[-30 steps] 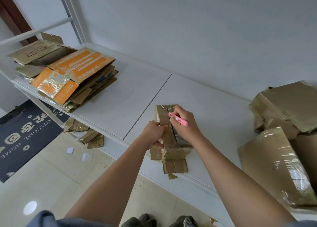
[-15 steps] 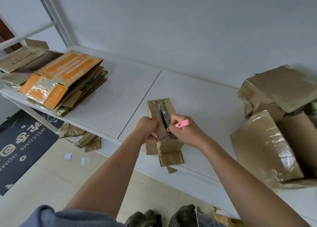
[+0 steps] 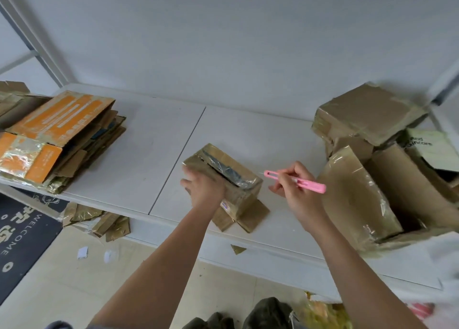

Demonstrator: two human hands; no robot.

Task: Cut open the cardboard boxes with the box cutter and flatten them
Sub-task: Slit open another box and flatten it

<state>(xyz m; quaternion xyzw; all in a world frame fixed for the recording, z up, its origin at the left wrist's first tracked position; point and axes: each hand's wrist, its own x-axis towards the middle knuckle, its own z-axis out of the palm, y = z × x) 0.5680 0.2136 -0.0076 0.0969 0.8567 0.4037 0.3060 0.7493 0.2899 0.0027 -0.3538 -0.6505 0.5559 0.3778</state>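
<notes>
Fingers [image 3: 282, 177] of the right hand [image 3: 295, 192] are pinching the pink box cutter [image 3: 296, 181], holding it up off the desk [image 3: 139, 169] just beside the small cardboard box [image 3: 228, 179]. The left hand [image 3: 203, 189] is pressing down on the box's near side, fingers curling over its top edge, I think; it's a bit blurry there. The box is sitting by the desk's front edge, around the middle, with its taped top slit open. Flattened boxes [image 3: 59, 140] are piling up at the left end, and unopened boxes [image 3: 372, 160] are crowding the right end.
</notes>
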